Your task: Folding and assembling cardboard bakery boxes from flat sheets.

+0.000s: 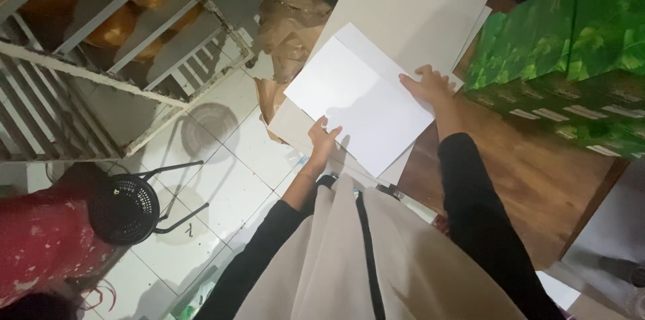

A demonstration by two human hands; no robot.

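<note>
White sheet (359,102) under both hands, lying on a grey board stack (410,4) on the wooden table (524,172).

My left hand (324,140) pinches its near edge at six o'clock, thumb on top; my right hand (426,83) lies flat, fingers spread, at three o'clock, gripping nothing. Judged step: squaring the sheet. Next move calls for an even slide. Green packs (571,44) sit at two o'clock.
</note>
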